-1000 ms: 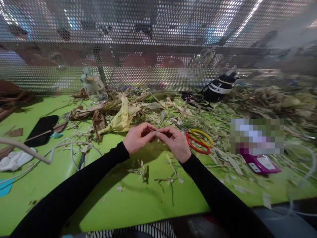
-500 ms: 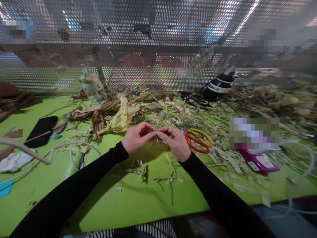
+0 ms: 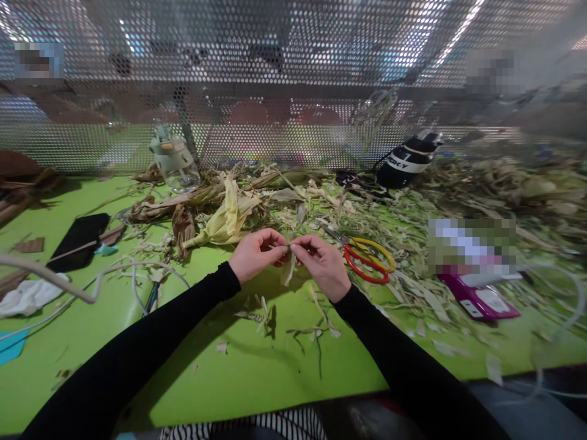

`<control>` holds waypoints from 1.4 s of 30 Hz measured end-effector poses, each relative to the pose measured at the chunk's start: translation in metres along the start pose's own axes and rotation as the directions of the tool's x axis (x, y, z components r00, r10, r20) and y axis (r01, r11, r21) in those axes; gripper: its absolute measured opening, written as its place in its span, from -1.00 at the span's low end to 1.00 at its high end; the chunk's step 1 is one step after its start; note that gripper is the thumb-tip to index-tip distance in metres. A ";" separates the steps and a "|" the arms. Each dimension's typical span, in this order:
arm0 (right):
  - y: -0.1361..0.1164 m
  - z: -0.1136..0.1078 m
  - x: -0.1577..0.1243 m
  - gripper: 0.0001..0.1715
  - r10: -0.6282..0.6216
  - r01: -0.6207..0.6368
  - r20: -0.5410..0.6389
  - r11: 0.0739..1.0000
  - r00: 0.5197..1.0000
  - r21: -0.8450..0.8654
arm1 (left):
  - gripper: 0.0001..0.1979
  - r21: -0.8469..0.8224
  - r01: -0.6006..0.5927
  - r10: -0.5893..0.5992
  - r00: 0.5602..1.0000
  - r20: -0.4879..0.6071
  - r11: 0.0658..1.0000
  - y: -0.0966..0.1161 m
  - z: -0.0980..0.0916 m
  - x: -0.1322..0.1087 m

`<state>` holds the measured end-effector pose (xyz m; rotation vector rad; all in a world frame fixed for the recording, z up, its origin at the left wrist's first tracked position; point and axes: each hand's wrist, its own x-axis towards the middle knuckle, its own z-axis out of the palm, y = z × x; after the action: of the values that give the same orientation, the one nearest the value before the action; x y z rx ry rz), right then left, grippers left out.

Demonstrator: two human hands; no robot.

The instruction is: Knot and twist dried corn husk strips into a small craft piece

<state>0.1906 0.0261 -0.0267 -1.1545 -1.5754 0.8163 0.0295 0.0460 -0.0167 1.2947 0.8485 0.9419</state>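
my left hand and right hand nearly meet at the fingertips above the green table. both grips closed: thumbs pressed to fingers, pinching a thin pale strip between them, its loose end hanging below. scissors, red and yellow handles, lie just beside my right hand; yellow husk near my left. small scraps nearer me.

Two hands — two bottles — one pair of scissors

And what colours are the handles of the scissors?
One red handle, one yellow handle; best seen in the head view.
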 end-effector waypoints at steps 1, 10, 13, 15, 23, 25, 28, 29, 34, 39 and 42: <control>0.001 0.000 0.000 -0.82 0.002 -0.002 -0.004 1.000 1.000 -0.005 | -0.79 -0.007 -0.001 0.001 1.000 0.003 1.000 -0.001 -0.001 0.000; 0.006 0.000 0.004 -0.78 0.027 -0.027 -0.008 0.999 1.000 0.036 | -0.74 -0.068 0.083 -0.083 0.997 0.000 0.994 0.000 0.000 0.002; 0.005 0.000 0.004 -0.77 0.060 -0.059 -0.010 0.991 0.998 0.121 | -0.75 -0.091 0.134 -0.133 0.991 0.018 0.987 0.002 0.000 0.001; 0.005 0.000 0.003 -0.76 0.073 -0.071 -0.006 0.985 0.997 0.157 | -0.76 -0.099 0.148 -0.145 0.989 0.031 0.984 0.003 0.000 0.001; 0.003 0.000 0.001 -0.73 -0.019 0.019 0.014 1.000 1.000 -0.010 | -0.84 0.132 0.011 -0.014 1.000 0.018 0.991 -0.001 -0.003 0.000; 0.003 0.000 0.001 -0.77 -0.057 0.058 0.024 0.996 0.998 -0.064 | -0.86 0.234 -0.041 0.035 0.999 0.028 0.971 -0.003 -0.004 0.000; 0.002 0.001 0.002 -0.83 -0.077 0.081 0.043 0.992 0.996 -0.100 | -0.89 0.300 -0.049 0.044 0.999 0.021 0.953 -0.003 -0.005 0.000; 0.001 0.000 0.002 -0.84 -0.075 0.080 0.046 0.992 0.996 -0.098 | -0.89 0.282 -0.025 0.020 1.000 0.020 0.959 -0.003 -0.005 0.000; -0.001 -0.001 0.001 -0.84 -0.011 0.011 0.059 1.000 0.998 -0.003 | -0.79 0.138 0.046 -0.060 0.993 0.099 0.989 0.002 -0.006 0.001; -0.002 -0.002 0.002 -0.82 0.045 -0.049 0.078 0.998 0.996 0.051 | -0.74 0.061 -0.003 -0.004 0.993 0.114 0.998 0.004 -0.007 0.002; 0.000 -0.001 0.002 -0.84 0.033 -0.034 0.056 0.999 0.998 0.006 | -0.74 0.085 -0.043 0.036 0.996 0.078 0.996 0.002 -0.005 0.002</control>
<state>0.1914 0.0282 -0.0255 -1.1645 -1.6013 0.8820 0.0259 0.0497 -0.0147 1.4174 0.8143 0.8894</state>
